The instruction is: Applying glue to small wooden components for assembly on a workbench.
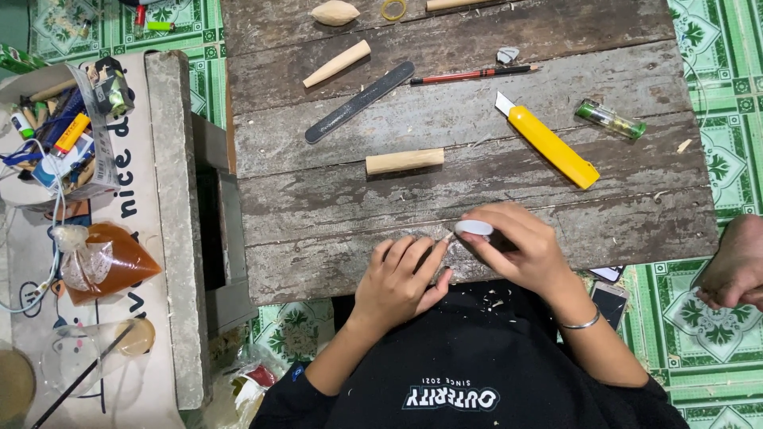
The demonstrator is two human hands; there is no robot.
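My left hand (401,274) rests near the front edge of a weathered wooden board (334,214), fingers curled over something small that I cannot make out. My right hand (517,246) grips a white-handled tool (474,228) whose tip points at the left fingertips. A silver bangle (580,323) circles my right wrist. Wood shavings lie on my black shirt (477,357) below the hands.
On the board lie a short wooden dowel (404,160), a tapered wooden piece (337,63), a black nail file (359,102), a red pencil (473,75), a yellow utility knife (550,146) and a green lighter (610,119). A cluttered cup of tools (56,135) stands left. A bare foot (735,266) rests right.
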